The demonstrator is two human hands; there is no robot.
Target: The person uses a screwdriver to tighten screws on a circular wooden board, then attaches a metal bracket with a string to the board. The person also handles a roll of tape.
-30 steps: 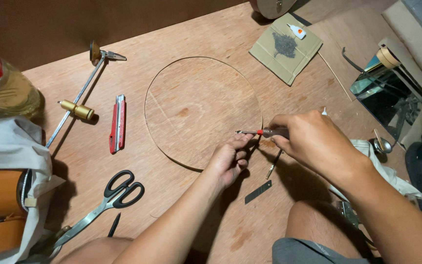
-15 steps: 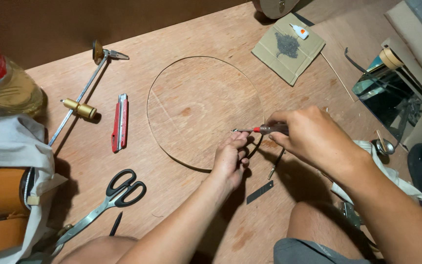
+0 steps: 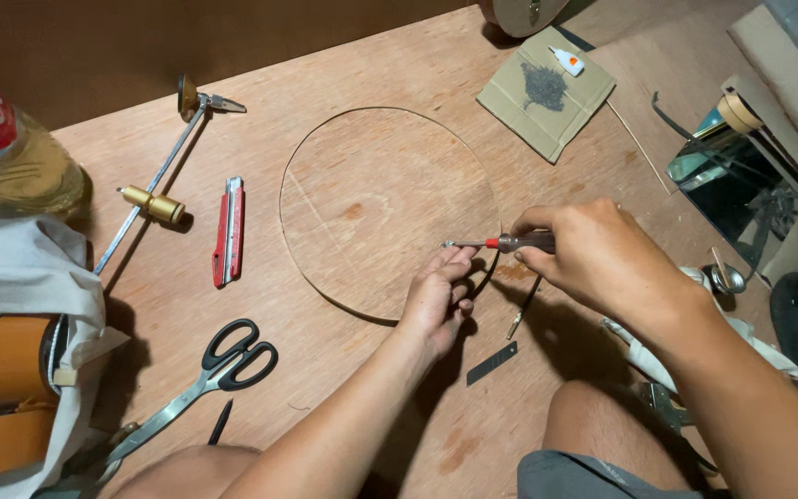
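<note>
Plywood board (image 3: 399,397) filling the frame, carrying a thin round disc (image 3: 380,208) at centre. Right hand (image 3: 593,254) gripping a small dark-handled tool (image 3: 501,244), pointing its metal tip leftward over the disc's lower right edge. Left hand (image 3: 438,300) lying with loosely curled fingers just below the tip, possibly pinching something small. Sitting well apart at left: red utility knife (image 3: 228,231), scissors (image 3: 200,383) lower left.

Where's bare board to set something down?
Free: strip between red utility knife and round disc; patch between scissors and left hand. Crowded: around right hand and its small tool.
</note>
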